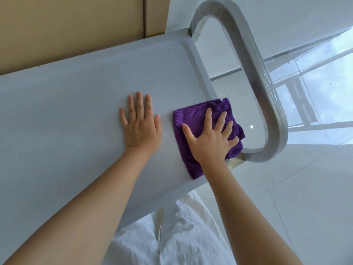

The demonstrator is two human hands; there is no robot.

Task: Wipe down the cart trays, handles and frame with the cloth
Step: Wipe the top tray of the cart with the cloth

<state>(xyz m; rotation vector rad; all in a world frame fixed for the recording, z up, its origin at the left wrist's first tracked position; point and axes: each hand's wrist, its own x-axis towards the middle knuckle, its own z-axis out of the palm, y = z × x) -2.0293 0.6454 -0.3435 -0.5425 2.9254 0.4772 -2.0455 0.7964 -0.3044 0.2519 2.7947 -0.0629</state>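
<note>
Cart tray (76, 92), cloth (193, 119), two flat hands.
Right hand (210, 138) spread, pressing cloth at tray's right edge, centre frame; left hand (140, 123) flat on bare tray beside. Handle (254, 73) right; cardboard (76, 22) upper left; glossy floor (305, 188).

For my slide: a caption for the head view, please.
Right hand presses purple cloth on cart tray.

- You have bare tray (76, 104) stretching left of your left hand (140, 127), open to pass over.
- The looped handle (256, 77) rises just beyond the cloth (191, 119), barring the right end.
- A cardboard box (76, 25) walls off the far edge.
- The tray's raised rim (200, 69) borders the right end.
</note>
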